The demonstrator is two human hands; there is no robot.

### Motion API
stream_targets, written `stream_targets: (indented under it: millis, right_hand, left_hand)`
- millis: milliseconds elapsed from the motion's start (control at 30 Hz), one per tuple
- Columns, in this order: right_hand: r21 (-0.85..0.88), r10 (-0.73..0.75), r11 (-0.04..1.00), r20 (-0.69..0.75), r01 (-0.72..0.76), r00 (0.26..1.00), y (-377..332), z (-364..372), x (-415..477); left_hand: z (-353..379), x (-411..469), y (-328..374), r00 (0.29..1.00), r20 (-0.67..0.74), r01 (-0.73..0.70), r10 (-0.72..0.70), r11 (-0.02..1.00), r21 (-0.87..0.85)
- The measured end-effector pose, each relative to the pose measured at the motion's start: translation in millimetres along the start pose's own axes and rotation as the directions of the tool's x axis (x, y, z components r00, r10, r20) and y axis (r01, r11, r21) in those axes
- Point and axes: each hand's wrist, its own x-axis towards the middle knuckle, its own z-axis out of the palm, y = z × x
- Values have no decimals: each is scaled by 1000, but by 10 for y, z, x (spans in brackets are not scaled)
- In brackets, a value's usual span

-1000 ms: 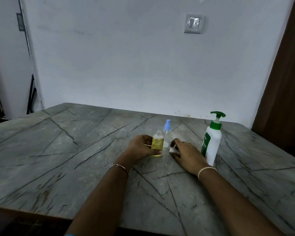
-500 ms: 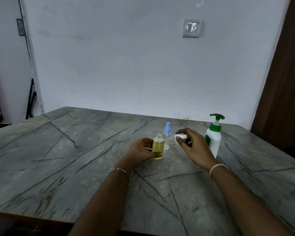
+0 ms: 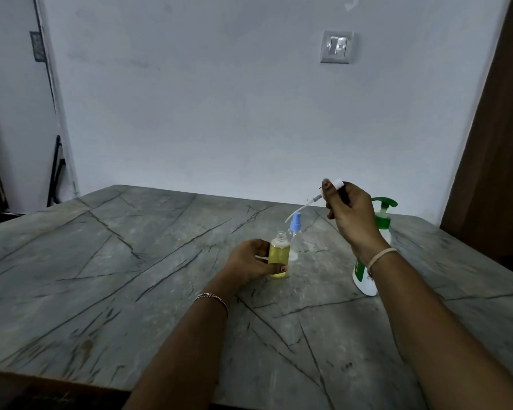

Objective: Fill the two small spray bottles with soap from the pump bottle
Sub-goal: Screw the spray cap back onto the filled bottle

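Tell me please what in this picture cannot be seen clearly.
- Pump bottle label: head view, covered by the right hand and wrist.
- Blue-capped spray bottle fill level: head view, too small, partly behind the open bottle in the left hand.
- Spray cap: head view, mostly hidden by right-hand fingers.

The open small bottle (image 3: 279, 257) is showing yellow soap through clear walls, and the second spray bottle (image 3: 295, 226) is wearing a pale blue cap over a clear body. The spray head (image 3: 337, 183) is looking white. The pump bottle (image 3: 365, 284) is standing white with a green pump (its label is showing green too). The table (image 3: 101, 276) is running grey with dark veins.
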Motion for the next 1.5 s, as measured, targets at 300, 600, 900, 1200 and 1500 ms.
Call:
stream_targets:
  millis: [300,600,900,1200,1500]
  right_hand:
    - [-185,-54,982,-31,48,998,25,168,50]
    - [-214,-66,975,-8,63,998,135,216,8]
    - [-224,-9,974,89,29,996,202,323,-46]
    - [-319,10,946,202,56,979,310,442,-163]
    - [-341,20,937,254,70,967,402,497,-199]
  left_hand:
    - [-27,1,20,999,34,17,-18,999,29]
    - [-27,2,16,999,42,16,-18,999,39]
    - [-17,32,-7,1000,29,9,-10,998,61]
    - [-8,13,-2,1000,5,13,-14,998,55]
    - [-2,-3,34,999,26,17,-18,999,29]
